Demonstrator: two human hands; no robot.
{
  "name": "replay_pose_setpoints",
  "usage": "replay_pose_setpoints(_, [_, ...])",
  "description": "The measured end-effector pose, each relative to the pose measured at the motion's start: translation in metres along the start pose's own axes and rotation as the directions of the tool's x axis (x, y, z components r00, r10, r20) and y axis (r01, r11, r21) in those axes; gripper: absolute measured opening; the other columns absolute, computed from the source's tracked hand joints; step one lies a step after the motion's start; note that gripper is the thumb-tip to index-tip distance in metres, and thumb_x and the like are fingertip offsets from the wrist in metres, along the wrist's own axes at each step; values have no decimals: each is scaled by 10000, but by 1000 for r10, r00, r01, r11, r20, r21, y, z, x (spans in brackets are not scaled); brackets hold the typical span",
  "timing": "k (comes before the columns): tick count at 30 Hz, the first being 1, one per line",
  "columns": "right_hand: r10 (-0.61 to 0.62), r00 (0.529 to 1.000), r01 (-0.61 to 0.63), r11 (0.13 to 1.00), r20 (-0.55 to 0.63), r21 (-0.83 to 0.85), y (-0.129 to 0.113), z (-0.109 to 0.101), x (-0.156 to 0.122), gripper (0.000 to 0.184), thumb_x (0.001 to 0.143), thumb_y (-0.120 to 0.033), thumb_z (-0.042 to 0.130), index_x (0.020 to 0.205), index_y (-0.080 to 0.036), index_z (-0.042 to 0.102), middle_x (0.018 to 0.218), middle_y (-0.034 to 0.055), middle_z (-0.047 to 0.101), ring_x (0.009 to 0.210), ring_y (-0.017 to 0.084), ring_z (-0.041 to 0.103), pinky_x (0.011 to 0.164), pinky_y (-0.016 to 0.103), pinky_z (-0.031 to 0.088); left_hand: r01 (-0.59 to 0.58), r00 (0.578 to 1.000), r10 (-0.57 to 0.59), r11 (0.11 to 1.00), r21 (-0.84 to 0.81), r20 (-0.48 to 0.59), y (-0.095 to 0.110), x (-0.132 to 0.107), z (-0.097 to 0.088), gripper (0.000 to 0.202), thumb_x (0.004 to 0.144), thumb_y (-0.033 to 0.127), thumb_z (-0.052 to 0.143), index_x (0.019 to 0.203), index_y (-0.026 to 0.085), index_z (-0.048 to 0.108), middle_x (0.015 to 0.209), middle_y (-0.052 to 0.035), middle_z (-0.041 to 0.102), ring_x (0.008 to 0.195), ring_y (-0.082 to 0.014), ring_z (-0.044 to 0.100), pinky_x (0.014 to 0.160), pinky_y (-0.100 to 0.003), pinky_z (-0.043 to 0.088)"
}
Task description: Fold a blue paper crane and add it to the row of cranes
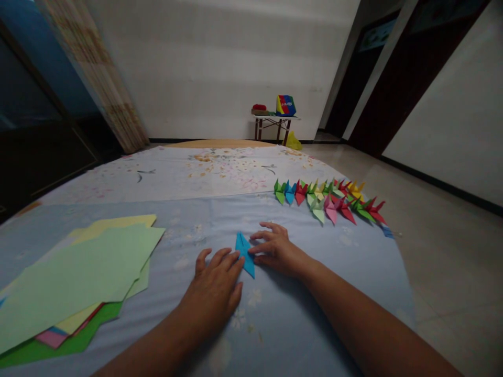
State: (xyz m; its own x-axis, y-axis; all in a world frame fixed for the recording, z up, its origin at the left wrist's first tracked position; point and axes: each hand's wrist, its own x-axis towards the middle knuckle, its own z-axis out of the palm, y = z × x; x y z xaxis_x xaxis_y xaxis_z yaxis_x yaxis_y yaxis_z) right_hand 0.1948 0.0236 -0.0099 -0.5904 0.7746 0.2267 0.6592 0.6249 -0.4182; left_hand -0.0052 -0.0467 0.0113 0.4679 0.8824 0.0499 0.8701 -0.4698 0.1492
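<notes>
A blue folded paper [245, 253], long and diamond-shaped with pointed ends, lies flat on the light blue tablecloth [298, 324]. From the left, my left hand [218, 280] rests on the cloth, fingers spread, its fingertips at the paper's left edge. On the other side my right hand [277, 250] has its fingers apart and curved, with fingertips touching the right edge of the paper. Neither hand grips it. Part of the paper's left edge is hidden by fingers.
A pile of coloured paper sheets [90, 262] lies at the left. Several folded paper cranes [331, 208] stand in rows at the right, near the round table's edge. Beyond the table, a small side table [275, 118] by the wall carries a colourful box [285, 106].
</notes>
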Motion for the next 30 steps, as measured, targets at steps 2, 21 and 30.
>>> replay_pose_setpoints(2, [4, 1000, -4, 1000, 7, 2, 0, 1, 1, 226, 721, -322, 716, 944, -357, 696, 1178, -4, 603, 1270, 284, 322, 1011, 494, 209, -3, 1000, 2, 1000, -11, -13, -2, 0, 1, 431, 844, 305, 446, 1264, 224, 496, 1281, -63, 552, 1214, -269, 415, 1037, -516, 142])
replay_pose_setpoints(21, [-66, 996, 69, 996, 60, -56, -10, -9, -3, 286, 801, -405, 598, 1075, -342, 648, 1323, 34, 486, 1314, 310, 238, 1032, 553, 147, 17, 1000, -17, 1000, 1, 21, 2, 3, -2, 478, 819, 305, 440, 1289, 223, 476, 1301, -77, 524, 1234, -290, 378, 1042, -548, 130])
replay_pose_setpoints(30, [-66, 993, 80, 984, 95, -156, -17, -15, -6, 249, 840, -417, 535, 1037, -344, 667, 1322, 44, 491, 1325, 328, 221, 1029, 591, 82, 44, 997, -46, 998, 36, 55, 5, -3, -4, 481, 847, 349, 410, 1307, 217, 463, 1342, -71, 498, 1289, -310, 320, 1044, -566, 90])
